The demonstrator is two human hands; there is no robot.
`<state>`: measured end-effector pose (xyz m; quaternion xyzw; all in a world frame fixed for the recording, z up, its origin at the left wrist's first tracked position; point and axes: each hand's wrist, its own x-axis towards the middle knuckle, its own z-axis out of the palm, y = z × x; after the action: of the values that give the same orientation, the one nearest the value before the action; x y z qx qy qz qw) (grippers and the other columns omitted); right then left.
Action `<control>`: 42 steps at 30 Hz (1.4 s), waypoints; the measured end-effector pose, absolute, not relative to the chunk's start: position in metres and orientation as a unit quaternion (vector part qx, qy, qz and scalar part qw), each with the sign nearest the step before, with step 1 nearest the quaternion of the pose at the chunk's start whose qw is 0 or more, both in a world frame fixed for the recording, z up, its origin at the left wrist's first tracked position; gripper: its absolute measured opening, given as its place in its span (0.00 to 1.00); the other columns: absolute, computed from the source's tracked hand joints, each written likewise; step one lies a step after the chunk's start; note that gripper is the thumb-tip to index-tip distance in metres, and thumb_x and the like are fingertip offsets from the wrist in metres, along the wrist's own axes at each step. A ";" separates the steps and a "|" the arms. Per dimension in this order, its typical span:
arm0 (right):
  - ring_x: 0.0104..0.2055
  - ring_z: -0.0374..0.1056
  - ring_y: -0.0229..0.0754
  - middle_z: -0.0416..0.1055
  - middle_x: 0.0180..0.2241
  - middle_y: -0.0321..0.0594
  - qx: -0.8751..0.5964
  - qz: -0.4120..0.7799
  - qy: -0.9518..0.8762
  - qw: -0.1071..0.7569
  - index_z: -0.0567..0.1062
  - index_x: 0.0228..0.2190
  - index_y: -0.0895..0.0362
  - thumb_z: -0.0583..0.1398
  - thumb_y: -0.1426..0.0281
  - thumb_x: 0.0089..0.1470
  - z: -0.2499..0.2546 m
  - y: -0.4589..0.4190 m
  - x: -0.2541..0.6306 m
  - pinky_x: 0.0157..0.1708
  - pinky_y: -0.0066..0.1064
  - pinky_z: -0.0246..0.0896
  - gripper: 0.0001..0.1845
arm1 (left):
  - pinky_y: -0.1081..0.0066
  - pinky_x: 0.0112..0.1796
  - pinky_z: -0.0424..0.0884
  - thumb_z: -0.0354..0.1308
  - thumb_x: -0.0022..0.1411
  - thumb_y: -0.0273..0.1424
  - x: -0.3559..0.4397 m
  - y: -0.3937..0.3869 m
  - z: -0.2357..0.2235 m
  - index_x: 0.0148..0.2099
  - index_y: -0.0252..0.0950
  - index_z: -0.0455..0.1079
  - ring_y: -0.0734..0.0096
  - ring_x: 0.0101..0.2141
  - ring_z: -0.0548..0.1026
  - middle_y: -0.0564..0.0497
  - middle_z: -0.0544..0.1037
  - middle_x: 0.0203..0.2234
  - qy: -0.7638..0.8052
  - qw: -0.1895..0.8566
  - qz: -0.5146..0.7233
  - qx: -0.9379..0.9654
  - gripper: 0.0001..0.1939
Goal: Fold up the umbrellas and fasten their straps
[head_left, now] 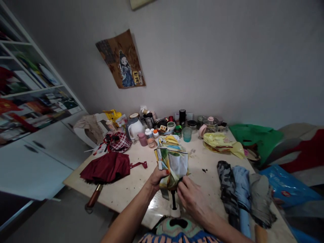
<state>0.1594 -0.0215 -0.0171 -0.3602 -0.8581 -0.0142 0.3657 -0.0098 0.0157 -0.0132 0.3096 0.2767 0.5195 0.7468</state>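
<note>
A folding umbrella with a yellow, white and green patterned canopy stands in front of my chest, its black shaft and pale handle pointing toward me. My left hand grips the left side of the gathered canopy, thumb on the fabric. Close to the shaft, my right hand is closed at the canopy's lower right edge, with something dark at its fingertips. To the left lies a dark red umbrella with a wooden handle over the table edge. On the right lie a camouflage umbrella and a light blue umbrella.
The pale table holds a white kettle, several bottles and jars, a teal-tinted glass and a glass teapot along the wall. A yellow plastic bag lies at back right. A grey folded umbrella rests near the right edge.
</note>
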 end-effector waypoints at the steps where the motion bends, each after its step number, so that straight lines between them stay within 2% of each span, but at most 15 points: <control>1: 0.24 0.63 0.38 0.65 0.26 0.39 -0.363 -0.016 -0.855 0.369 0.67 0.25 0.56 0.48 0.76 0.60 -0.020 -0.022 0.160 0.23 0.28 0.55 0.14 | 0.62 0.36 0.75 0.74 0.35 0.35 -0.011 0.015 -0.014 0.41 0.28 0.73 0.54 0.32 0.79 0.42 0.80 0.29 0.276 0.747 0.521 0.307 0.29; 3: 0.25 0.65 0.38 0.66 0.26 0.38 -0.362 -0.024 -0.837 0.409 0.68 0.28 0.56 0.50 0.74 0.61 -0.017 -0.021 0.164 0.23 0.28 0.56 0.12 | 0.62 0.36 0.75 0.75 0.33 0.36 -0.013 0.015 -0.016 0.43 0.28 0.73 0.54 0.33 0.79 0.43 0.81 0.29 0.281 0.740 0.529 0.306 0.32; 6: 0.26 0.67 0.38 0.69 0.26 0.38 -0.362 -0.029 -0.790 0.494 0.69 0.41 0.59 0.52 0.70 0.62 0.003 -0.014 0.168 0.26 0.27 0.59 0.08 | 0.62 0.37 0.75 0.74 0.34 0.33 -0.015 0.014 -0.017 0.46 0.29 0.73 0.54 0.34 0.79 0.44 0.81 0.30 0.291 0.729 0.533 0.315 0.33; 8: 0.23 0.65 0.36 0.69 0.25 0.35 -0.374 0.023 -0.780 0.501 0.66 0.50 0.60 0.54 0.68 0.62 0.020 -0.004 0.170 0.24 0.26 0.59 0.16 | 0.63 0.37 0.75 0.74 0.35 0.33 -0.014 0.015 -0.017 0.46 0.30 0.73 0.54 0.34 0.80 0.43 0.81 0.31 0.290 0.734 0.526 0.317 0.32; 10: 0.19 0.62 0.34 0.66 0.21 0.31 -0.389 0.114 -0.794 0.453 0.64 0.55 0.58 0.57 0.66 0.59 0.036 0.009 0.170 0.22 0.25 0.56 0.23 | 0.63 0.35 0.75 0.75 0.35 0.34 -0.012 0.016 -0.017 0.45 0.30 0.73 0.54 0.32 0.80 0.42 0.81 0.33 0.287 0.739 0.523 0.312 0.32; 12: 0.19 0.60 0.34 0.65 0.19 0.29 -0.395 0.210 -0.799 0.401 0.67 0.51 0.57 0.58 0.66 0.56 0.047 0.026 0.170 0.21 0.24 0.53 0.21 | 0.64 0.35 0.75 0.75 0.34 0.35 -0.010 0.017 -0.016 0.46 0.30 0.73 0.55 0.32 0.80 0.42 0.81 0.34 0.286 0.738 0.529 0.305 0.34; 14: 0.18 0.59 0.34 0.63 0.17 0.28 -0.384 0.329 -0.785 0.357 0.70 0.40 0.57 0.56 0.68 0.55 0.054 0.043 0.170 0.19 0.24 0.51 0.11 | 0.64 0.37 0.75 0.76 0.34 0.36 -0.008 0.018 -0.014 0.46 0.29 0.73 0.56 0.34 0.79 0.41 0.81 0.36 0.292 0.734 0.538 0.294 0.34; 16: 0.17 0.58 0.34 0.62 0.16 0.29 -0.382 0.396 -0.762 0.341 0.68 0.33 0.57 0.53 0.69 0.55 0.057 0.056 0.170 0.18 0.23 0.50 0.05 | 0.65 0.38 0.74 0.75 0.37 0.36 -0.006 0.019 -0.014 0.44 0.29 0.73 0.58 0.33 0.79 0.42 0.81 0.34 0.309 0.731 0.544 0.273 0.31; 18: 0.18 0.59 0.35 0.64 0.18 0.30 -0.416 0.334 -0.758 0.376 0.67 0.35 0.57 0.53 0.70 0.55 0.057 0.058 0.171 0.20 0.24 0.52 0.05 | 0.64 0.38 0.74 0.75 0.39 0.36 -0.005 0.020 -0.015 0.43 0.30 0.72 0.61 0.32 0.79 0.44 0.81 0.32 0.328 0.728 0.551 0.243 0.28; 21: 0.25 0.62 0.36 0.67 0.25 0.36 -0.425 0.120 -0.776 0.451 0.69 0.38 0.58 0.54 0.71 0.58 0.050 0.039 0.171 0.25 0.26 0.55 0.06 | 0.63 0.41 0.74 0.74 0.41 0.38 -0.007 0.021 -0.018 0.44 0.32 0.71 0.61 0.34 0.79 0.45 0.81 0.34 0.330 0.721 0.573 0.205 0.29; 24: 0.27 0.62 0.35 0.66 0.28 0.38 -0.340 0.018 -0.841 0.421 0.71 0.31 0.57 0.52 0.72 0.61 0.031 0.009 0.168 0.27 0.25 0.55 0.09 | 0.62 0.43 0.73 0.74 0.41 0.41 -0.010 0.021 -0.023 0.47 0.32 0.70 0.58 0.37 0.79 0.46 0.81 0.34 0.324 0.714 0.591 0.190 0.32; 27: 0.26 0.60 0.35 0.64 0.27 0.37 -0.323 -0.025 -0.873 0.364 0.72 0.32 0.57 0.52 0.73 0.63 0.006 -0.006 0.162 0.26 0.26 0.53 0.11 | 0.62 0.42 0.73 0.73 0.39 0.45 -0.013 0.021 -0.027 0.45 0.31 0.71 0.56 0.38 0.79 0.44 0.81 0.33 0.323 0.726 0.578 0.185 0.34; 32: 0.28 0.62 0.38 0.65 0.29 0.39 -0.387 -0.026 -0.854 0.347 0.72 0.39 0.59 0.52 0.72 0.63 -0.016 -0.003 0.156 0.26 0.28 0.53 0.10 | 0.62 0.41 0.74 0.73 0.30 0.51 -0.015 0.021 -0.027 0.41 0.30 0.73 0.51 0.42 0.78 0.42 0.81 0.32 0.305 0.758 0.546 0.186 0.39; 38: 0.28 0.62 0.38 0.65 0.29 0.40 -0.359 -0.057 -0.864 0.349 0.72 0.36 0.57 0.50 0.70 0.64 -0.012 -0.007 0.150 0.27 0.28 0.54 0.11 | 0.63 0.40 0.75 0.72 0.33 0.51 -0.013 0.021 -0.024 0.41 0.29 0.74 0.51 0.42 0.78 0.42 0.81 0.32 0.300 0.760 0.547 0.182 0.37; 42: 0.27 0.62 0.41 0.65 0.28 0.40 -0.400 -0.106 -0.858 0.304 0.70 0.32 0.58 0.55 0.75 0.60 -0.014 -0.009 0.143 0.25 0.32 0.53 0.05 | 0.64 0.39 0.75 0.72 0.31 0.51 -0.012 0.020 -0.023 0.37 0.31 0.73 0.52 0.40 0.78 0.45 0.80 0.29 0.308 0.756 0.549 0.181 0.35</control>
<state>0.1429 -0.0087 -0.0138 -0.3998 -0.8580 -0.1060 0.3045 -0.0121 0.0199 -0.0227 0.1806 0.3077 0.5486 0.7561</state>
